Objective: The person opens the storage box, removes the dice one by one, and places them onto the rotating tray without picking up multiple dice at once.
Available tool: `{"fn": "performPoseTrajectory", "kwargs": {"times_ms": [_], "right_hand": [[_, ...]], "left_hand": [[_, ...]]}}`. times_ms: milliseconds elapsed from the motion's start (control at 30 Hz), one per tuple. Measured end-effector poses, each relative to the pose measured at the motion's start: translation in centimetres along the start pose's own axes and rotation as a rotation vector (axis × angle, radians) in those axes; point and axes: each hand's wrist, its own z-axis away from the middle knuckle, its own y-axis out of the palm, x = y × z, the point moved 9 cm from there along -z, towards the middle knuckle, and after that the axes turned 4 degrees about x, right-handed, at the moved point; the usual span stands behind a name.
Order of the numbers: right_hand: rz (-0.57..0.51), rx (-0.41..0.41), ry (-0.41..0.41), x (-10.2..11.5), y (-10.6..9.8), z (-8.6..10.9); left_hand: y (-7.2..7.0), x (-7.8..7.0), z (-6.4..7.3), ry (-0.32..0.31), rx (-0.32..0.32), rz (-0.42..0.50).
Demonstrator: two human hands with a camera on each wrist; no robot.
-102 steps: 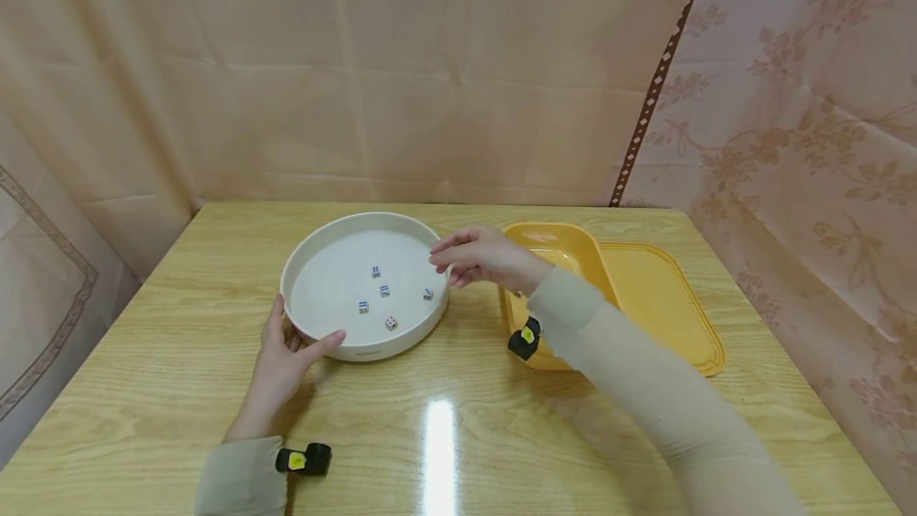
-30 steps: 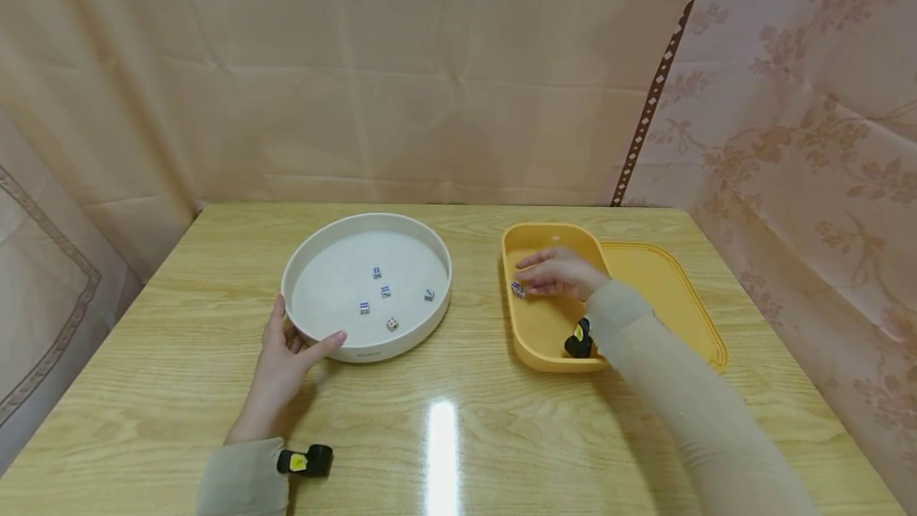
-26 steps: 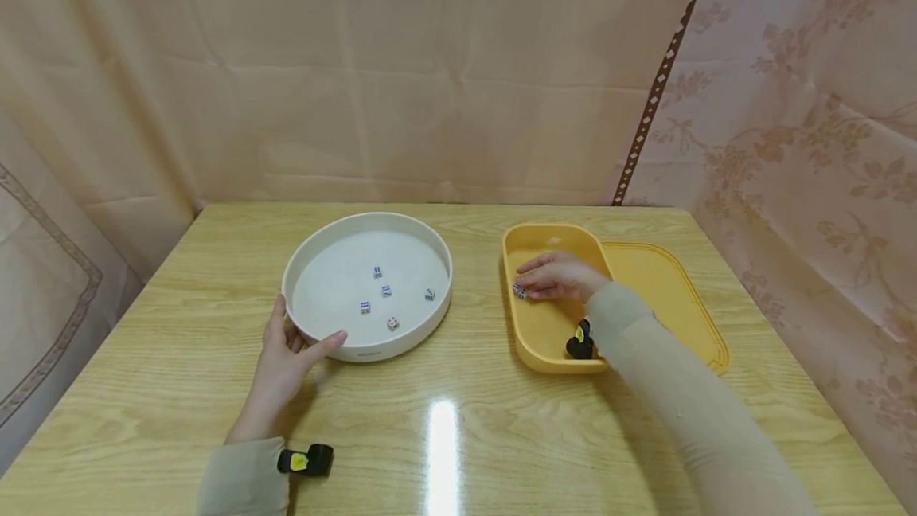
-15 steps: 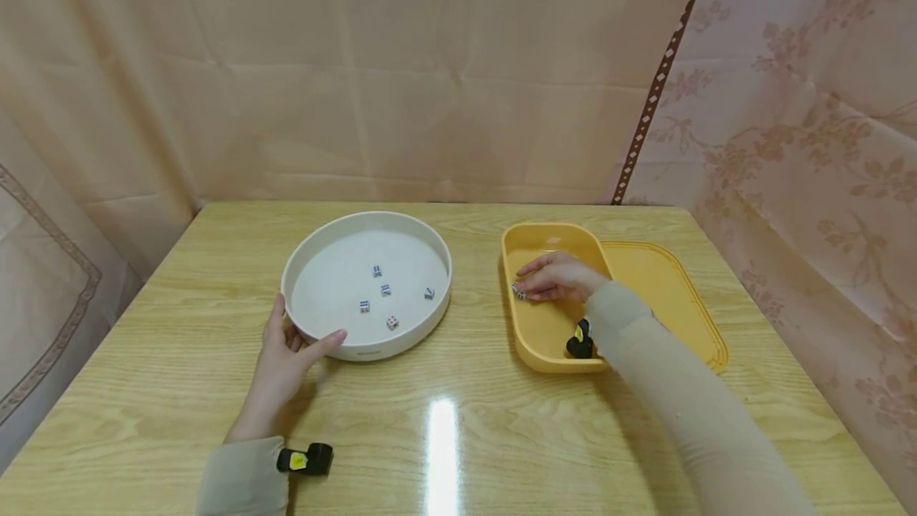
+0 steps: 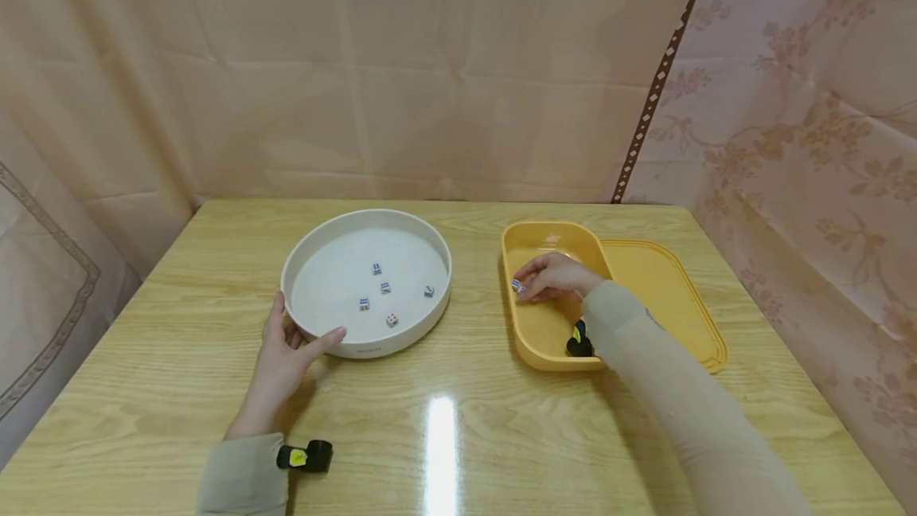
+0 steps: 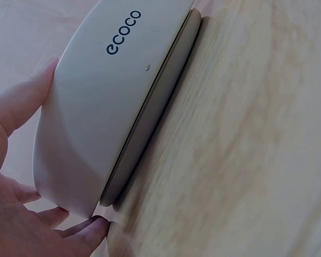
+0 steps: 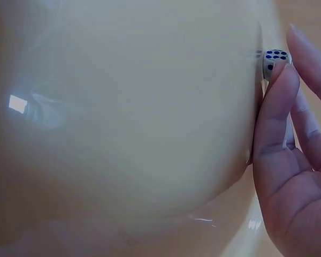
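My left hand (image 5: 282, 357) grips the near left side of a white round tray (image 5: 304, 249), thumb on its rim and fingers against its outer wall. The left wrist view shows the tray's side (image 6: 96, 96) with dark lettering. Several dice lie spread inside, among them a red-dotted die (image 5: 392, 320) and a blue-dotted die (image 5: 364, 304). My right hand (image 5: 559, 275) reaches into a yellow rectangular container (image 5: 544, 349) and pinches a white die (image 7: 276, 56) by its left wall. In the right wrist view the thumb tip covers part of this die.
A flat yellow lid (image 5: 666, 301) lies on the wooden table (image 5: 358, 428), partly under or behind the container's right side. Curtains (image 5: 401, 102) hang behind the table and on both sides.
My right hand has gone from the tray's right edge into the yellow container, where its fingers have closed on a die at the left wall. My left hand stays on the tray.
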Motion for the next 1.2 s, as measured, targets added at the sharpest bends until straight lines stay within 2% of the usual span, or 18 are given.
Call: {"fn": "performPoseTrajectory", "kwargs": {"times_ms": [433,767,1200], "right_hand": [[0.014,-0.008,-0.026,-0.19,-0.24,-0.32],[-0.04,0.012,-0.064,-0.03,-0.19,-0.34],[-0.057,0.01,-0.062,0.04,-0.2,-0.2]], "left_hand": [[0.07,-0.17,0.0,-0.006,-0.002,0.0],[-0.01,0.07,0.09,-0.03,-0.01,-0.004],[-0.04,0.01,0.0,-0.014,-0.011,-0.007]]}}
